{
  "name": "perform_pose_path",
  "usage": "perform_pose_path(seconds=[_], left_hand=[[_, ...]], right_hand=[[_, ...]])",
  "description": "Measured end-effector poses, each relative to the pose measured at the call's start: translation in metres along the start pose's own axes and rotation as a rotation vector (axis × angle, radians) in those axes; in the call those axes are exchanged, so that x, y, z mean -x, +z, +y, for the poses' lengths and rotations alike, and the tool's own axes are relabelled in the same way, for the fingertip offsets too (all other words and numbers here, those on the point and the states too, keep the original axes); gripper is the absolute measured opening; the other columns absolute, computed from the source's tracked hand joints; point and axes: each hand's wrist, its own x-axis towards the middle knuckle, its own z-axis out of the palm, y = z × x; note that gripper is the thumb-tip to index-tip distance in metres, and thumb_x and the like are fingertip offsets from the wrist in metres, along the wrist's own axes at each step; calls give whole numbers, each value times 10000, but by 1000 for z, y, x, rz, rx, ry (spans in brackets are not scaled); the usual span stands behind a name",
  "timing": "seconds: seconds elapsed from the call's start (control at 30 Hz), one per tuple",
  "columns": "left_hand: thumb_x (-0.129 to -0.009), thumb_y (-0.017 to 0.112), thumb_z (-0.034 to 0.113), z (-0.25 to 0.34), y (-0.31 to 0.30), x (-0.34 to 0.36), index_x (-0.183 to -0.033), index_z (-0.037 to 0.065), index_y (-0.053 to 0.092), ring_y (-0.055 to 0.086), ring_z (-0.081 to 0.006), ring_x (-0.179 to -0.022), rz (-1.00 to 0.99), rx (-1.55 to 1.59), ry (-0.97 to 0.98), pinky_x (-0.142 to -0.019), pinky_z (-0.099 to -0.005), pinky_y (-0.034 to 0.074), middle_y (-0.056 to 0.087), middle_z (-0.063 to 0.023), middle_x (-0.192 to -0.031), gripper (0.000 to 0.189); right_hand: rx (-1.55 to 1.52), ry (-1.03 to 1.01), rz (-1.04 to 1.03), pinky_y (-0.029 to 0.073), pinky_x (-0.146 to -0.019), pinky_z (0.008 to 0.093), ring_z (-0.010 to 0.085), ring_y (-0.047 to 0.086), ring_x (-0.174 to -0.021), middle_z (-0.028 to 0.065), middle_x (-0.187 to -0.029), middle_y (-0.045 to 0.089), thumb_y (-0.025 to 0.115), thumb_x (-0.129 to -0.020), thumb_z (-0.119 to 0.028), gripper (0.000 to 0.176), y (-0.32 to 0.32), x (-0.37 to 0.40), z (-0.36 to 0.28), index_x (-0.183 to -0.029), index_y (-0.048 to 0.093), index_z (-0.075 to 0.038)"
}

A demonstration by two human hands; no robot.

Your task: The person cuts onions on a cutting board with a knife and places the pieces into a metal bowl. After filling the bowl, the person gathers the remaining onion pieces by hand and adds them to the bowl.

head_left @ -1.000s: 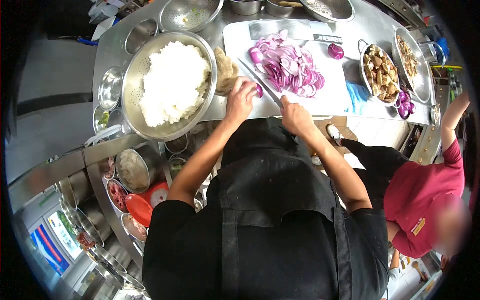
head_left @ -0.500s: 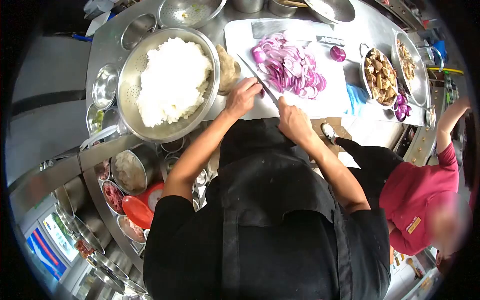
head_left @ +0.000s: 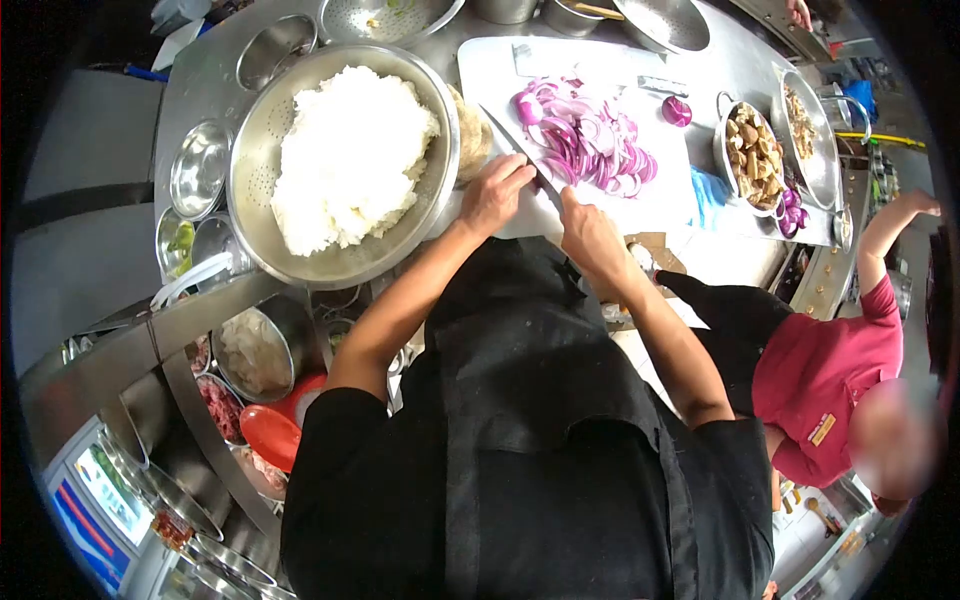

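Note:
My right hand (head_left: 592,232) is wrapped round the handle of a long knife (head_left: 508,133), whose blade slants up and left across the white cutting board (head_left: 655,205). Just left of the blade, the curled fingers of my left hand (head_left: 495,194) press on a small purple onion piece (head_left: 537,185), mostly hidden by the fingers and blade. Beyond the knife lies a heap of sliced red onion (head_left: 592,142). A second knife, partly covered by the slices, rests along the board's far side with its handle (head_left: 662,85) to the right. One rounded red onion (head_left: 677,111) sits near that handle.
A large colander of white shredded food (head_left: 350,165) stands at left, overlapping a brownish lump (head_left: 473,138). At right are a pot of cut mushrooms (head_left: 754,152), a blue cloth or bag (head_left: 709,198) and more red onions (head_left: 793,214). A person in a red shirt (head_left: 830,375) stands at right.
The camera view has shifted slightly. My hands and the knife stay close together at the onion piece, a little further right in view. The other person's raised arm has moved slightly.

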Motion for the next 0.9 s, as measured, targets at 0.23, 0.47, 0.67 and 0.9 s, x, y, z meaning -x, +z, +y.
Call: perform_pose_path(seconds=[0.23, 0.47, 0.67, 0.9], left_hand=[[-724, 546, -82, -1, -2, 0, -885, 6, 595, 580, -306, -865, 21, 45, 7, -729, -385, 480, 572, -121, -899, 190], [-709, 548, -98, 1, -1, 0, -889, 8, 597, 580, -297, -846, 38, 32, 3, -716, -386, 482, 569, -110, -893, 214], [-730, 555, -89, 4, -1, -1, -884, -2, 611, 590, -305, -850, 34, 36, 14, -720, -377, 486, 587, -121, -896, 186], [-764, 493, -94, 42, -27, -49, -980, -3, 620, 604, -333, -937, 293, -32, -62, -808, -400, 484, 629, -134, -984, 267]], right_hand=[[-60, -5, 48, 462, -611, 538, 469, 600, -672, 280, -678, 595, 456, -805, -22, 152, 21, -10, -2, -950, 444, 19], [-57, -6, 66, 458, -613, 543, 466, 602, -684, 283, -687, 595, 496, -797, -18, 174, 13, 9, -2, -958, 444, 20], [-89, -39, 52, 466, -649, 527, 462, 602, -732, 282, -722, 605, 519, -825, -53, 224, 23, -18, 12, -1029, 457, 16], [-204, -79, 44, 444, -664, 525, 461, 595, -761, 295, -742, 594, 553, -839, -90, 278, -42, 10, 41, -1078, 465, 22]])
